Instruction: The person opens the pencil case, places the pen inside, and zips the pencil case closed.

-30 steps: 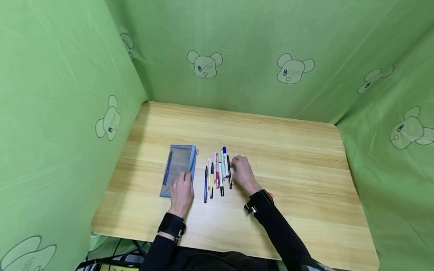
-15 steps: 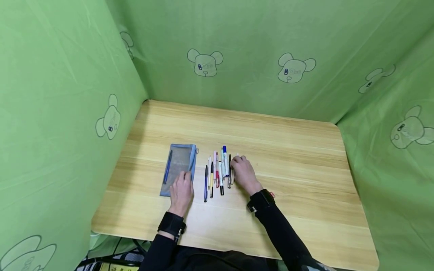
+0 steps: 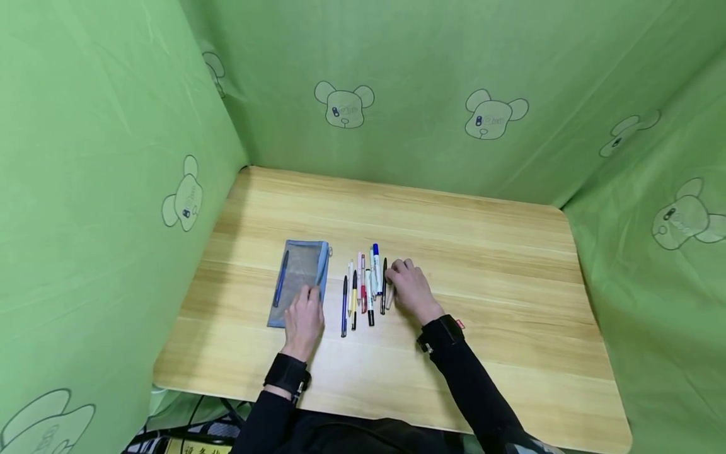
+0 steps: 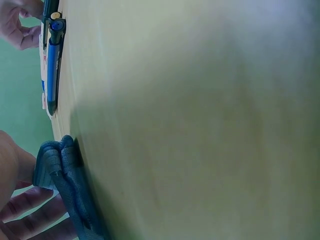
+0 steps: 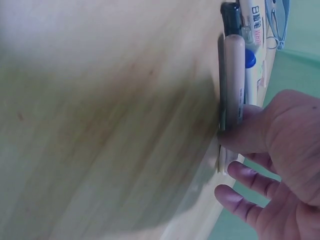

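A blue-grey mesh pencil case (image 3: 297,268) lies flat on the table, with a blue pen (image 3: 280,279) showing on its left side. My left hand (image 3: 303,320) grips its zipped right edge (image 4: 75,185), thumb on one side and fingers on the other. To the right, my right hand (image 3: 412,291) pinches a pale beige pen (image 5: 234,80) between thumb and fingers, low over the tabletop; its other fingers are spread loosely. Just left of that pen lies a black pen (image 3: 384,287). The pale pen's far end is mostly hidden by the hand in the head view.
Several pens and markers lie side by side between the hands, among them a blue-capped marker (image 3: 376,268), a yellow-and-black pen (image 3: 354,299) and a dark blue pen (image 3: 344,306). The wooden table (image 3: 499,328) is enclosed by green curtains (image 3: 420,88) behind and at both sides.
My right hand has shifted slightly right with the pale pen, which now shows more below the fingers. The black pen beside it has turned slightly. My left hand stays on the pencil case.
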`<state>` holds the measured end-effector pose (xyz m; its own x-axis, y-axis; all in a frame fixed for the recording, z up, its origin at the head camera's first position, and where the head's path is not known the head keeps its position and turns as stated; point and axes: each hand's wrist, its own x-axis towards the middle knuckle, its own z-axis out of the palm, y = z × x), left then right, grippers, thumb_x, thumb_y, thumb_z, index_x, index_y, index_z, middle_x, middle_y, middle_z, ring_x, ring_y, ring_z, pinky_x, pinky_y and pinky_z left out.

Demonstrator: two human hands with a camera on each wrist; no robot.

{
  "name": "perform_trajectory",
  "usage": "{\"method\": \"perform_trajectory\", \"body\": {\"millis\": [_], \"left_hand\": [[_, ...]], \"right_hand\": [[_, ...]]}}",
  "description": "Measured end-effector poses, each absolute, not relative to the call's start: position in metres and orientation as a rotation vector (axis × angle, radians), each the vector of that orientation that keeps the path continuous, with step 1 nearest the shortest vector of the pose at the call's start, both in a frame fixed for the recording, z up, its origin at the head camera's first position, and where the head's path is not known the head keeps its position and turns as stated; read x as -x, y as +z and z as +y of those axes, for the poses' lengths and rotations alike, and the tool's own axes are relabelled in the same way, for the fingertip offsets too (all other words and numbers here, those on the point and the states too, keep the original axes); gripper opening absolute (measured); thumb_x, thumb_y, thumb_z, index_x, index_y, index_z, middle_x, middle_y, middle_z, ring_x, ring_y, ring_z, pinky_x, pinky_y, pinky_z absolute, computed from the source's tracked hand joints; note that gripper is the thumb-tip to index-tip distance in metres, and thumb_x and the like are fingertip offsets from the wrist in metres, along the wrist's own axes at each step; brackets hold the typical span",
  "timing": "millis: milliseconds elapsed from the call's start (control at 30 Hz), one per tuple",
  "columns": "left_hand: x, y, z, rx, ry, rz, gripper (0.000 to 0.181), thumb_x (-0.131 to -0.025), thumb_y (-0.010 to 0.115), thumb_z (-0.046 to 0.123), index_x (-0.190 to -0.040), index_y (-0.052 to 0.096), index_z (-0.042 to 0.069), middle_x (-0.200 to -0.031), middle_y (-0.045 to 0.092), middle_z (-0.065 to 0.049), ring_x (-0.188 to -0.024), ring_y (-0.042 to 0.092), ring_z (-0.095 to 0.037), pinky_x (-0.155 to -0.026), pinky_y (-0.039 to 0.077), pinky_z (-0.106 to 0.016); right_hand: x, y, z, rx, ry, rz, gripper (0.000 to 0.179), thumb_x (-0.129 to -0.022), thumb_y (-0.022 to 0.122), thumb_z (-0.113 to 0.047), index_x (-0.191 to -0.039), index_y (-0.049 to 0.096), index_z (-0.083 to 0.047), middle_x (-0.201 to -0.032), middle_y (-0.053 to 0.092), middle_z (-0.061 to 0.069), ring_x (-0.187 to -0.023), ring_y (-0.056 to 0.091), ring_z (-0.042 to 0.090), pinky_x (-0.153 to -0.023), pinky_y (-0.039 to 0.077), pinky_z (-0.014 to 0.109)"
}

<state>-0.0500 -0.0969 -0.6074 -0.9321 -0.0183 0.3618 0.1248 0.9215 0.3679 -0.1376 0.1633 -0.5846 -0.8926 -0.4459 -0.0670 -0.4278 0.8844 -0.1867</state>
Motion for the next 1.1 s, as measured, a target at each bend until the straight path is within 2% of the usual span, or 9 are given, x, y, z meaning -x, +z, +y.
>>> {"method": "perform_trajectory", "body": {"millis": [233,600,700,833,1000,1100], "left_hand": [[0.049,-0.607,-0.096,0.072,-0.557,-2.717,0.017,-0.092,0.065,0.001,-0.108,0.069,-0.002,-0.094,0.066,-0.014,-0.071,0.067,-0.03,-0.047,0.057,-0.035],[0.048,-0.606,-0.096,0.083,-0.557,-2.708,0.017,-0.091,0.066,0.0,-0.108,0.068,-0.002,-0.095,0.066,-0.014,-0.071,0.066,-0.029,-0.047,0.057,-0.035],[0.048,-0.606,-0.096,0.087,-0.559,-2.704,0.017,-0.092,0.066,0.0,-0.108,0.068,-0.002,-0.094,0.066,-0.014,-0.069,0.066,-0.028,-0.046,0.056,-0.033],[0.048,-0.607,-0.096,0.088,-0.555,-2.699,0.017,-0.092,0.066,0.001,-0.108,0.069,-0.002,-0.093,0.066,-0.014,-0.068,0.065,-0.028,-0.045,0.055,-0.031],[0.047,-0.607,-0.096,0.087,-0.554,-2.701,0.016,-0.092,0.065,0.001,-0.108,0.068,-0.002,-0.094,0.066,-0.014,-0.07,0.066,-0.028,-0.045,0.054,-0.031],[0.047,-0.607,-0.096,0.085,-0.545,-2.703,0.017,-0.092,0.065,0.001,-0.108,0.068,-0.002,-0.094,0.065,-0.014,-0.071,0.066,-0.029,-0.045,0.055,-0.032]], "right_hand": [[0.137,-0.585,0.167,0.687,-0.289,2.937,0.05,-0.074,0.062,0.016,-0.114,0.07,-0.012,-0.125,0.06,0.012,-0.113,0.053,0.031,-0.091,0.054,0.044],[0.136,-0.588,0.169,0.698,-0.375,2.956,0.036,-0.074,0.061,0.016,-0.099,0.07,-0.009,-0.121,0.061,0.011,-0.103,0.055,0.029,-0.083,0.054,0.04],[0.136,-0.59,0.169,0.659,-0.447,2.994,0.029,-0.08,0.062,0.011,-0.103,0.07,-0.006,-0.12,0.061,0.013,-0.103,0.057,0.03,-0.083,0.056,0.041],[0.136,-0.593,0.167,0.556,-0.559,3.035,0.023,-0.092,0.062,-0.004,-0.115,0.064,-0.001,-0.111,0.059,0.016,-0.094,0.058,0.029,-0.076,0.057,0.038],[0.134,-0.595,0.166,0.427,-0.609,3.035,0.035,-0.092,0.067,-0.01,-0.124,0.056,0.002,-0.1,0.057,0.016,-0.082,0.054,0.026,-0.067,0.054,0.037],[0.134,-0.594,0.165,0.368,-0.611,3.028,0.036,-0.093,0.069,-0.012,-0.123,0.055,0.001,-0.092,0.059,0.015,-0.076,0.056,0.025,-0.063,0.054,0.036]]}}
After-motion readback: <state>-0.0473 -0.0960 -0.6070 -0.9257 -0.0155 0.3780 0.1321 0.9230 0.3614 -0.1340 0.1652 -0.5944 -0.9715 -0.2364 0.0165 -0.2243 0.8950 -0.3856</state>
